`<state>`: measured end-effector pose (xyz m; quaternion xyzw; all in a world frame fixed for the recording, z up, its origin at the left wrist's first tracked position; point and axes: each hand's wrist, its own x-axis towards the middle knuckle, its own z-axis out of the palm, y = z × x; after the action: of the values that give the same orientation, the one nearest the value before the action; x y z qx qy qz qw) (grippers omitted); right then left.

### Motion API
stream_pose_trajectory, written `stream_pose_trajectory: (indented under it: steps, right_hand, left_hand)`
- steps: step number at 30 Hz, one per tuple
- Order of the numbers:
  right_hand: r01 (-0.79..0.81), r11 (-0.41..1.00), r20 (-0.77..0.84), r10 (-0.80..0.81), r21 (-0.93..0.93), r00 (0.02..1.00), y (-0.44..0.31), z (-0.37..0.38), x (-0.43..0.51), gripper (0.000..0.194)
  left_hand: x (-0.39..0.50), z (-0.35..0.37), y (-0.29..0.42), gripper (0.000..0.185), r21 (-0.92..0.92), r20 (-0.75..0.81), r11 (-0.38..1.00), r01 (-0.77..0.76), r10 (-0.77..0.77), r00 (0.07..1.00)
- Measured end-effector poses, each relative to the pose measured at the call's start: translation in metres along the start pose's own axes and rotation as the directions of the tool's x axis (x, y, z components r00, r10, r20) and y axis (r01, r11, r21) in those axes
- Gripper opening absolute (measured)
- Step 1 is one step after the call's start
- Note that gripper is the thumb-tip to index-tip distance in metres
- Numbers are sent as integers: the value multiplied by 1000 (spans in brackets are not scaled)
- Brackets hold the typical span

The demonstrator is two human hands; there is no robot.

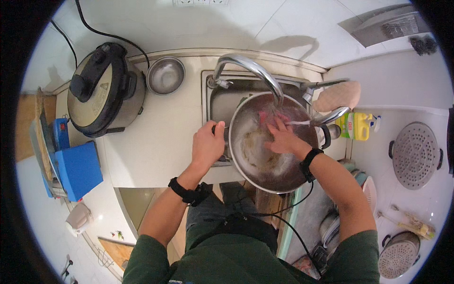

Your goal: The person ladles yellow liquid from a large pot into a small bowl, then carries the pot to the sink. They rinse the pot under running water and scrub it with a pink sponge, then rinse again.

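A large metal wok sits tilted over the steel sink, with brownish residue and some water inside. My left hand is closed around the wok's dark side handle at the left rim. Inside the wok, my right hand has its fingers spread against a reddish cloth or pad, partly hidden by blurred water; whether it grips the cloth I cannot tell. A curved chrome faucet arches over the wok's far rim. From a second chrome spout at the right, water runs towards my right fingers.
An electric pressure cooker and a small metal bowl stand on the counter to the left. Beyond the wok's right handle are a metal ladle and a yellow detergent bottle. Dishes stand at the lower right.
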<state>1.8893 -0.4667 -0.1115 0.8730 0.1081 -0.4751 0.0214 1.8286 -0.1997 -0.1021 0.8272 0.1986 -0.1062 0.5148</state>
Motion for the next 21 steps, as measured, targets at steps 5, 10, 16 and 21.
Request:
stream_pose_trajectory:
  steps: [5,10,16,21]
  right_hand:
    - [311,944,299,-266,-114,917,-8,24,-11,68]
    - [431,892,459,-327,-139,826,15,16,-63,54]
    - [158,842,175,-77,-515,982,45,-34,-108,43]
    - [158,806,-389,-434,-570,812,78,-48,-58,39]
  left_hand:
    - [5,1,-2,43,40,-8,999,14,-14,1000]
    - [5,0,0,40,34,-14,999,2,-2,1000]
    - [5,-2,3,39,40,62,999,17,-19,998]
    - [1,-3,4,38,39,62,999,-28,26,998]
